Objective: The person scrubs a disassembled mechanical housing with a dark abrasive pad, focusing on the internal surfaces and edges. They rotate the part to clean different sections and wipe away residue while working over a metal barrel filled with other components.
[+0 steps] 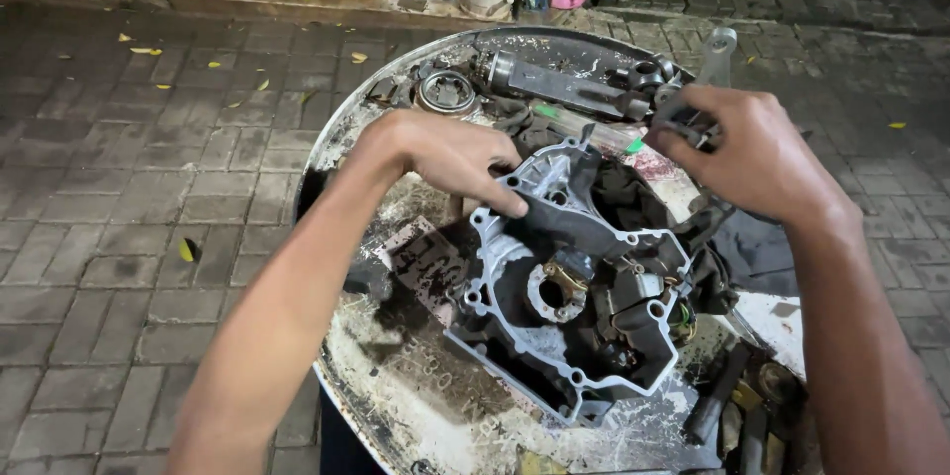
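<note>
A round, dirty white metal drum top point(396, 406) serves as the table here, set on grey brick paving point(119, 198). The largest thing on it is a grey cast-aluminium engine crankcase cover point(569, 282), lying open side up near the middle, tilted toward the near edge, with a coil assembly and a brass-coloured piece in its hollow. Dark oily rags point(643, 193) lie under and behind it. Along the far edge rest a long grey steel shaft point(564, 84) and a round bearing-like ring point(447, 92); dark cylindrical tools point(717, 406) lie at the near right edge. The left hand point(445, 153) rests on the far left rim of the cover, fingers point(500, 200) curled down and pressing it, steadying rather than lifting. The right hand point(752, 153) hovers above the far right edge of the table, fingers closed around a small dark metal part point(688, 124) whose kind is too hidden to tell. The work seems to be at a fitting or removing stage on the cover; a next move would call for holding the casting firm and aligning the small part carefully.
</note>
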